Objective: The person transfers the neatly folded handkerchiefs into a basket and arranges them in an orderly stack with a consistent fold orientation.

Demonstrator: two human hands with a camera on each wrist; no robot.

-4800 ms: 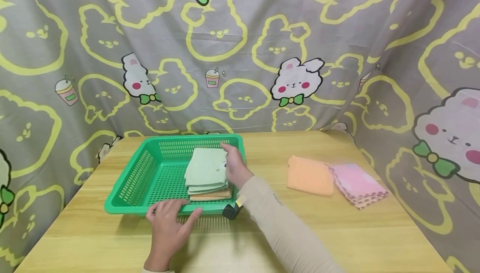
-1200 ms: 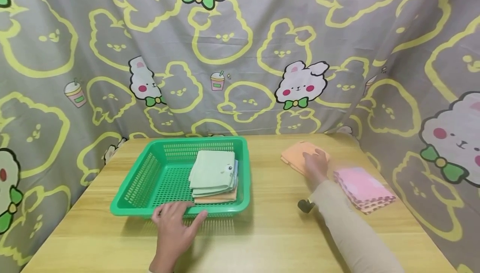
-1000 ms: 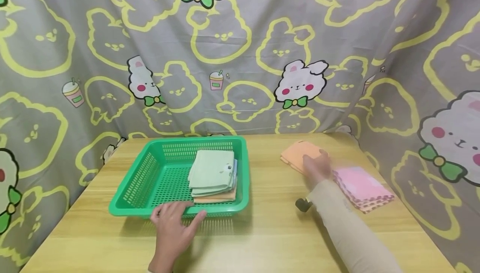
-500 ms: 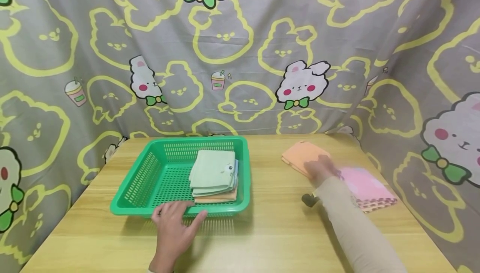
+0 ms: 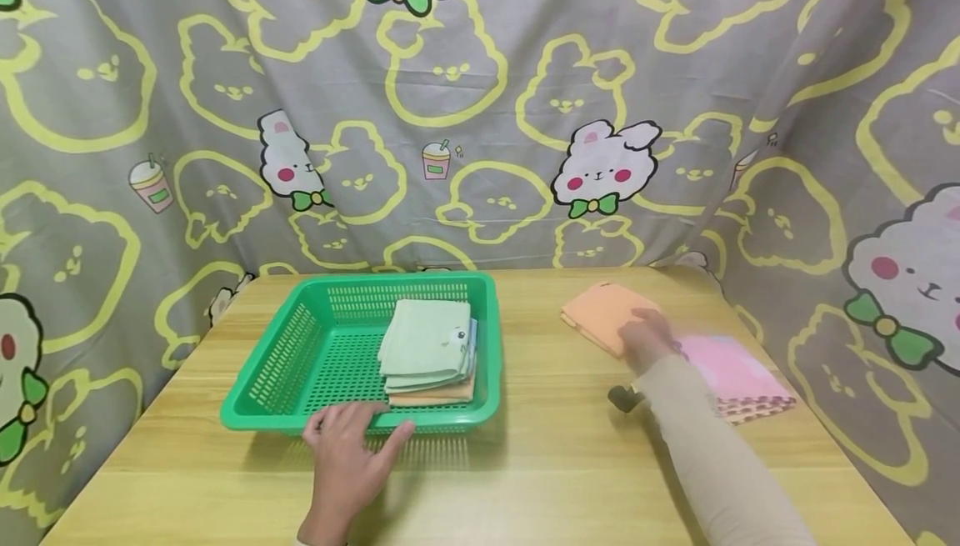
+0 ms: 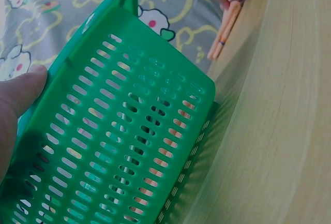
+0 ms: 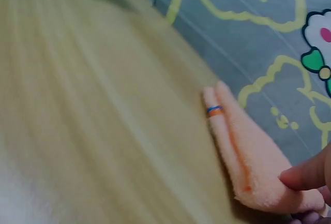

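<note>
My left hand (image 5: 347,454) grips the near rim of a green plastic basket (image 5: 255,413), its fingers over the rim and its thumb (image 6: 28,87) on the outer side. Inside the basket's right half lies a stack of folded towels, with a pale green towel (image 5: 423,338) on top and an orange edge at the bottom. My right hand (image 5: 647,339) pinches the near right corner of a folded orange towel (image 5: 603,313). In the right wrist view its thumb lies on top of that towel's end, the other fingers mostly hidden.
A folded pink towel (image 5: 738,367) with a dotted underside lies right of the orange one, partly behind my right wrist and sleeve. The wooden table (image 5: 540,454) ends at a patterned grey curtain (image 5: 495,112) behind and at the right.
My right hand has left the green towel in the basket and moved right to the orange towel, which is now turned at an angle. My left hand has stayed on the rim.
</note>
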